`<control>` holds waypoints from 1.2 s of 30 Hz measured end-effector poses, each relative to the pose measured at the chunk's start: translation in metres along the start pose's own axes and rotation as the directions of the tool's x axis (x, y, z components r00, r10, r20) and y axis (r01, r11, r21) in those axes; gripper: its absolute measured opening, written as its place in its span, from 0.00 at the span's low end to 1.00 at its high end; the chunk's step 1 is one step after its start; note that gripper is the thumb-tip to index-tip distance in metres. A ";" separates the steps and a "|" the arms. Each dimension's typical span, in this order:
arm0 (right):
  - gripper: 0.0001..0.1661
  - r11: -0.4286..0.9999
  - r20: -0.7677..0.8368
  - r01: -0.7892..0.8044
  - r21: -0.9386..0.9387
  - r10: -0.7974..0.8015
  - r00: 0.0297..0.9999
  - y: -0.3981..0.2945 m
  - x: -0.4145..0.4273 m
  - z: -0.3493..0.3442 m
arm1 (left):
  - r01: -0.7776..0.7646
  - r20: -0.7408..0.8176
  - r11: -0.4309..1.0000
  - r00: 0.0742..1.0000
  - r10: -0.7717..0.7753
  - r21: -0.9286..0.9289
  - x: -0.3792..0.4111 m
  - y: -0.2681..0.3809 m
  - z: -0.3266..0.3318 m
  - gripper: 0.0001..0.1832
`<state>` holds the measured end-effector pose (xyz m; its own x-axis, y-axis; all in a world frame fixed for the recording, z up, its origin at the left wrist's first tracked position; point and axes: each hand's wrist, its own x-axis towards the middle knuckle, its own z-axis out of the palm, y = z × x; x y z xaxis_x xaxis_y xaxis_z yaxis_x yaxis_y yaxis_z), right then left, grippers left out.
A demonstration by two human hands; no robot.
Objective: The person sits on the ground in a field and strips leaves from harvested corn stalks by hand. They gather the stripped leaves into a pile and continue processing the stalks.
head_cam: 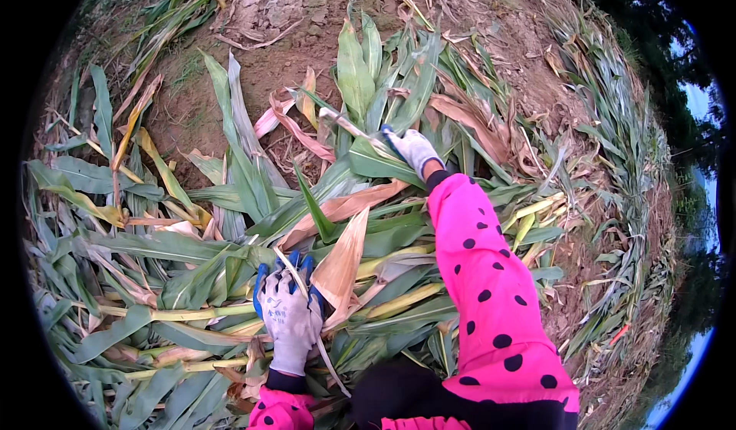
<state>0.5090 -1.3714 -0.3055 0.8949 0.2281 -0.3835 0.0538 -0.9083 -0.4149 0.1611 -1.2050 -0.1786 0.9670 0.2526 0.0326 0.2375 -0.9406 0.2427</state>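
My left hand point(289, 309), in a pale work glove with blue fingertips, rests on the heap of cut corn stalks point(201, 313) at the lower centre. Its fingers curl downward among leaves, with a thin pale strip lying across them; what they grip is hidden. Beside it a dry tan husk point(342, 257) stands up. Farther out, at the upper right of centre, my right hand point(411, 148), gloved alike, is closed around a pale corn stalk point(351, 126) with green leaves. That stalk points towards the upper left.
Bare brown soil point(322, 10) shows beyond the heap. A long row of cut corn plants point(624, 142) curves along the right side, near dark trees. More stalks point(178, 13) lie at the upper left. A small orange-red object point(619, 334) lies at the lower right.
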 end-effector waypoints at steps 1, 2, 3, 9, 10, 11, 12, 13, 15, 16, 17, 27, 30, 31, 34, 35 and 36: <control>0.45 0.997 0.083 0.044 0.068 -0.050 0.995 -0.011 -0.007 0.007 | -0.029 -0.009 1.000 1.000 0.029 -0.008 0.001 0.003 0.000 0.21; 0.45 0.986 0.174 0.079 0.149 -0.105 0.979 -0.025 -0.013 0.018 | -0.021 -0.007 1.000 1.000 0.021 0.011 -0.001 0.006 0.000 0.21; 0.46 0.970 0.254 0.095 0.224 -0.152 0.955 -0.037 -0.020 0.025 | -0.018 -0.018 1.000 1.000 0.018 0.020 -0.001 0.010 0.000 0.22; 0.33 0.745 0.176 0.665 -0.049 -0.649 0.740 -0.113 -0.062 0.074 | -0.106 -0.128 0.994 0.986 0.107 0.012 -0.011 0.005 0.003 0.21; 0.32 0.791 0.108 0.604 0.093 -0.611 0.784 -0.128 -0.075 0.062 | -0.103 -0.132 0.994 0.986 0.107 0.037 -0.017 -0.002 -0.003 0.21; 0.32 0.795 0.095 0.588 0.146 -0.603 0.792 -0.144 -0.082 0.060 | -0.142 -0.129 0.990 0.982 0.142 0.007 -0.023 -0.008 -0.011 0.23; 0.33 0.780 0.010 0.610 0.138 -0.617 0.787 -0.131 -0.051 0.071 | -0.201 -0.172 0.979 0.966 0.193 -0.028 -0.021 0.004 -0.012 0.23; 0.33 0.768 -0.070 0.628 0.124 -0.625 0.777 -0.113 -0.021 0.084 | -0.259 -0.216 0.963 0.947 0.240 -0.068 -0.021 0.017 -0.011 0.24; 0.36 0.563 -0.175 0.660 0.497 -0.680 0.712 -0.149 -0.035 0.096 | -0.222 -0.194 0.975 0.958 0.212 -0.033 -0.042 0.010 -0.026 0.22; 0.36 0.589 -0.127 0.643 0.489 -0.682 0.720 -0.162 -0.038 0.101 | -0.165 -0.167 0.985 0.973 0.156 -0.041 -0.052 0.015 -0.035 0.23; 0.37 0.617 -0.079 0.627 0.475 -0.680 0.729 -0.173 -0.039 0.105 | -0.112 -0.141 0.992 0.985 0.103 -0.053 -0.062 0.021 -0.044 0.23; 0.17 0.143 0.406 0.989 0.036 -0.906 0.117 -0.281 -0.266 0.086 | 0.401 -0.142 0.871 0.881 -0.452 -0.284 -0.185 0.017 -0.110 0.22; 0.18 0.258 0.329 0.963 0.076 -0.918 0.220 -0.290 -0.253 0.094 | 0.187 0.262 0.976 0.953 -0.152 -0.111 -0.172 0.013 -0.138 0.30; 0.19 0.329 0.319 0.942 0.069 -0.902 0.292 -0.284 -0.243 0.096 | 0.050 0.398 0.995 0.917 -0.012 -0.084 -0.159 0.012 -0.148 0.35; 0.21 0.295 0.410 0.954 0.057 -0.878 0.247 -0.296 -0.235 0.091 | -0.129 0.568 0.988 0.821 0.058 0.085 -0.126 -0.013 -0.193 0.38; 0.23 0.270 0.348 0.961 0.054 -0.908 0.235 -0.294 -0.237 0.095 | -0.221 0.446 0.955 0.888 0.113 0.199 -0.111 -0.026 -0.200 0.33; 0.21 0.222 0.313 0.972 0.076 -0.931 0.188 -0.298 -0.244 0.113 | -0.231 0.325 0.927 0.937 0.130 0.296 -0.100 -0.041 -0.203 0.37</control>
<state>0.2243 -1.1169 -0.1817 -0.0205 0.9982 0.0562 0.8483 0.0471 -0.5274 0.0358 -1.1459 0.0047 0.9666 0.0407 -0.2531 0.0238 -0.9973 -0.0696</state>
